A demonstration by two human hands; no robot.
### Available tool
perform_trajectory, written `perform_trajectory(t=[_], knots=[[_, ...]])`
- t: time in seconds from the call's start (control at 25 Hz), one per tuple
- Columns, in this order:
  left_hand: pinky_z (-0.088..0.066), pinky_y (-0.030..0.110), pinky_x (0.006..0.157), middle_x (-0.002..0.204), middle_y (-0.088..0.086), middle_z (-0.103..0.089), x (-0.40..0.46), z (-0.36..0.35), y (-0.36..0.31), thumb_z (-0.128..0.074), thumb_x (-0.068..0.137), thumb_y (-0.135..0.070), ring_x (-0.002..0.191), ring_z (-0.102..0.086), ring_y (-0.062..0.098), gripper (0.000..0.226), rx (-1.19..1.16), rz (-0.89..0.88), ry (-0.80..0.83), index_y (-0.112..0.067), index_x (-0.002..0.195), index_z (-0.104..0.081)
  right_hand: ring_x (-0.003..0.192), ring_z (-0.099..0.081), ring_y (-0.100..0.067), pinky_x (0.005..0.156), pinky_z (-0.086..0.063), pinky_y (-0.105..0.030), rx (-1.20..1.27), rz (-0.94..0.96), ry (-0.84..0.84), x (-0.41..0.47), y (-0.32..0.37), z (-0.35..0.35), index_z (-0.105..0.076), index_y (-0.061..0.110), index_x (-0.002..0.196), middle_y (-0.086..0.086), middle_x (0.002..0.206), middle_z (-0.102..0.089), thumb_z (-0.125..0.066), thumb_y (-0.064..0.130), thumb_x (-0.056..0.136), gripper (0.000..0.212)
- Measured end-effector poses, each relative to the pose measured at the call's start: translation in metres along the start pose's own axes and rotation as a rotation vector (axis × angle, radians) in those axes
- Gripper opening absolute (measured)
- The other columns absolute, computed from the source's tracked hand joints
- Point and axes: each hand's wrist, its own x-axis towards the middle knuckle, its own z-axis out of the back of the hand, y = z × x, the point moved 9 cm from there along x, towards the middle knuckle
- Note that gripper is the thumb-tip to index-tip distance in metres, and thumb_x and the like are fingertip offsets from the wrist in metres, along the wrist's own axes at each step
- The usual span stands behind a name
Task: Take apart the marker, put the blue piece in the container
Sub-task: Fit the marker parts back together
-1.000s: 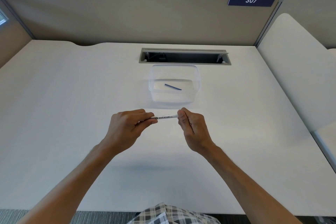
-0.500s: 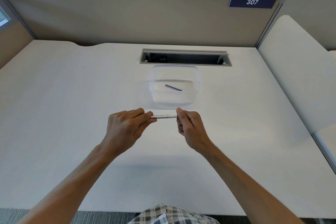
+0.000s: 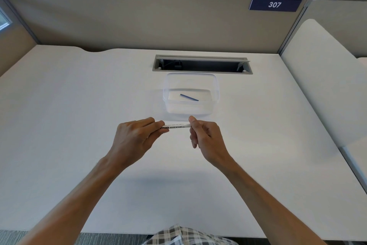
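A white whiteboard marker (image 3: 176, 126) lies level between my two hands, just in front of the clear plastic container (image 3: 216, 93). My left hand (image 3: 135, 137) grips its left end with fingers curled around it. My right hand (image 3: 206, 137) pinches the right end between thumb and fingers, hiding that tip. A thin blue piece (image 3: 189, 97) lies on the bottom of the container, slanted. The marker's ends are hidden inside my hands.
A grey cable slot (image 3: 202, 64) is cut into the white desk (image 3: 79, 105) right behind the container. Beige partition walls (image 3: 139, 20) close the back, with a blue "307" sign (image 3: 274, 4). A white side panel (image 3: 321, 77) rises on the right.
Both hands with the marker have drifted slightly away from me, toward the container's front wall. My right thumb has lifted onto the top of the marker end. The blue piece has not moved.
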Motion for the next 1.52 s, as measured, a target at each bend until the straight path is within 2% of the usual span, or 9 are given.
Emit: perform_trajectory(t=[0.12,0.32,0.44,0.6,0.8,0.96,1.12,1.2,1.52], knots=[[-0.030,0.024,0.043,0.064,-0.009,-0.055,-0.002,-0.001,0.011,-0.051,0.094,-0.042,0.051,-0.044,0.016,0.028,-0.081,0.075,0.050,-0.023,0.095,-0.071,0.058,-0.055,-0.015,0.052,-0.038,-0.026,-0.311,0.186,-0.020,-0.006,0.013,0.007,-0.053,0.022,0.076,0.009,0.064,-0.058,-0.046,0.043,0.097,0.030],[-0.036,0.024,0.051,0.066,-0.018,-0.057,-0.003,-0.007,0.019,-0.051,0.090,-0.047,0.058,-0.044,0.008,0.028,-0.219,0.152,0.122,-0.027,0.089,-0.070,0.068,-0.051,-0.013,0.062,-0.048,-0.033,-0.565,0.397,0.006,-0.014,0.030,0.007,-0.050,0.028,0.092,0.013,0.084,-0.057,-0.039,0.037,0.100,0.016],[-0.033,0.017,0.053,0.064,-0.028,-0.054,-0.002,-0.006,0.021,-0.056,0.089,-0.044,0.058,-0.046,0.002,0.021,-0.255,0.180,0.140,-0.029,0.085,-0.069,0.070,-0.046,-0.003,0.063,-0.046,-0.031,-0.582,0.445,0.043,-0.015,0.031,0.003,-0.049,0.023,0.095,0.014,0.087,-0.052,-0.039,0.031,0.102,0.015],[-0.031,0.016,0.051,0.062,-0.027,-0.051,0.002,0.000,0.016,-0.059,0.088,-0.040,0.055,-0.042,-0.001,0.017,-0.255,0.149,0.119,-0.028,0.083,-0.070,0.065,-0.043,-0.008,0.059,-0.034,-0.022,-0.522,0.408,0.066,-0.014,0.029,0.000,-0.047,0.021,0.087,0.010,0.075,-0.047,-0.036,0.032,0.102,0.021],[-0.032,0.025,0.047,0.061,-0.012,-0.054,0.004,0.009,0.005,-0.056,0.091,-0.042,0.057,-0.035,0.007,0.024,-0.184,0.068,0.072,-0.024,0.086,-0.072,0.066,-0.054,-0.023,0.061,-0.040,-0.032,-0.335,0.293,0.067,-0.012,0.020,-0.001,-0.047,0.026,0.074,0.006,0.067,-0.055,-0.036,0.031,0.101,0.030],[-0.031,0.025,0.045,0.063,-0.014,-0.054,0.007,0.013,0.001,-0.054,0.091,-0.042,0.059,-0.034,0.008,0.026,-0.146,0.024,0.062,-0.023,0.088,-0.072,0.064,-0.053,-0.032,0.059,-0.039,-0.034,-0.180,0.207,0.053,-0.010,0.017,-0.002,-0.045,0.029,0.064,0.010,0.060,-0.056,-0.040,0.037,0.101,0.038],[-0.031,0.019,0.049,0.067,-0.028,-0.047,0.008,0.010,0.008,-0.055,0.091,-0.043,0.058,-0.041,0.000,0.025,-0.200,0.076,0.102,-0.025,0.087,-0.071,0.069,-0.053,-0.012,0.064,-0.042,-0.030,-0.268,0.292,0.052,-0.013,0.023,0.001,-0.052,0.028,0.083,0.010,0.078,-0.061,-0.042,0.039,0.100,0.022],[-0.028,0.012,0.052,0.066,-0.034,-0.045,0.007,0.009,0.009,-0.058,0.090,-0.041,0.057,-0.042,-0.006,0.021,-0.212,0.094,0.111,-0.025,0.086,-0.071,0.074,-0.054,-0.013,0.066,-0.044,-0.027,-0.370,0.336,0.052,-0.014,0.026,0.002,-0.050,0.030,0.090,0.014,0.082,-0.059,-0.041,0.038,0.100,0.015],[-0.029,0.014,0.052,0.062,-0.028,-0.052,0.000,0.001,0.013,-0.058,0.088,-0.041,0.055,-0.043,0.000,0.019,-0.290,0.170,0.135,-0.028,0.082,-0.070,0.059,-0.041,-0.009,0.055,-0.032,-0.021,-0.558,0.426,0.046,-0.018,0.032,0.000,-0.045,0.025,0.087,0.006,0.069,-0.049,-0.037,0.032,0.102,0.018]])
